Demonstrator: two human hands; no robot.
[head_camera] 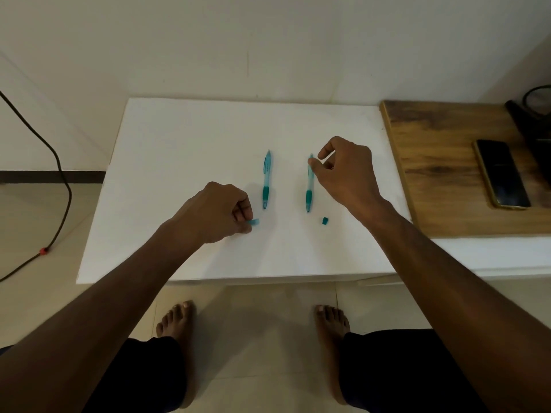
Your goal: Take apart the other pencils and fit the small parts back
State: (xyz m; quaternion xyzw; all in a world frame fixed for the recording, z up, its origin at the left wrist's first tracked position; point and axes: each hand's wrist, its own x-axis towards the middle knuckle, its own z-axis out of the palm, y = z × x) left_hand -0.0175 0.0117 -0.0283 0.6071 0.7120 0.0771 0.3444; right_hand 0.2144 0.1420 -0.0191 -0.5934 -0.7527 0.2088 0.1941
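Head view: left hand (pixel 219 214) is curled, thumb and fingers pinching a small teal cap (pixel 254 222) low over the white board (pixel 179 162), toward its near edge. Right hand (pixel 346 171) has fingers bent, thumb and forefinger closing on the far end of the right teal pen (pixel 309 189); whether they actually grip it cannot be told. Left teal pen (pixel 266 180) lies flat and parallel just beside it, both mid-board, tips toward the near edge. A second small teal piece (pixel 325 220) lies loose near the right pen's tip. Wooden board (pixel 432 174) adjoins the right edge, carrying a dark phone (pixel 501 174). Black cable (pixel 59 174) runs along the floor at left.
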